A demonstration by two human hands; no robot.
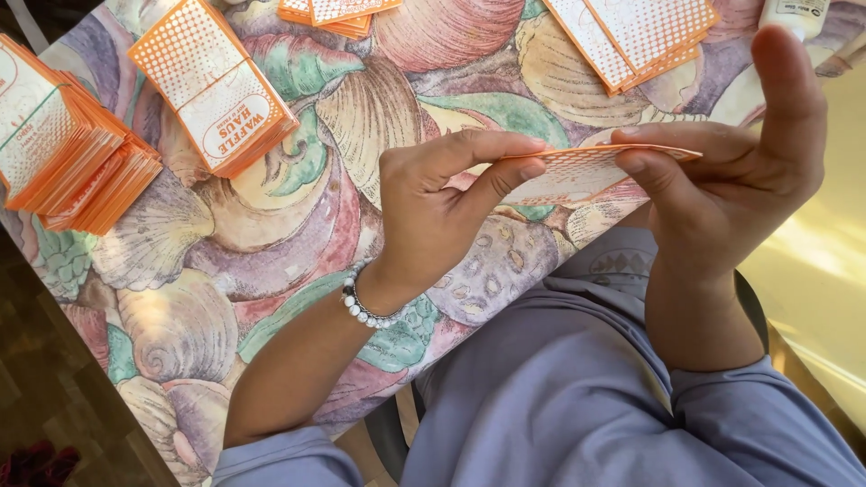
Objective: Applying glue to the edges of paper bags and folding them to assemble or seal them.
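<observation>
My left hand and my right hand hold one flat orange-and-white paper piece between them, above the table edge. The left hand pinches its left end between thumb and fingers. The right hand grips its right end, with one finger pointing up. A white bead bracelet is on my left wrist.
The table wears a cloth printed with large shells. Stacks of the same orange-and-white paper pieces lie at the far left, upper left, top middle and upper right. A white bottle stands at the top right.
</observation>
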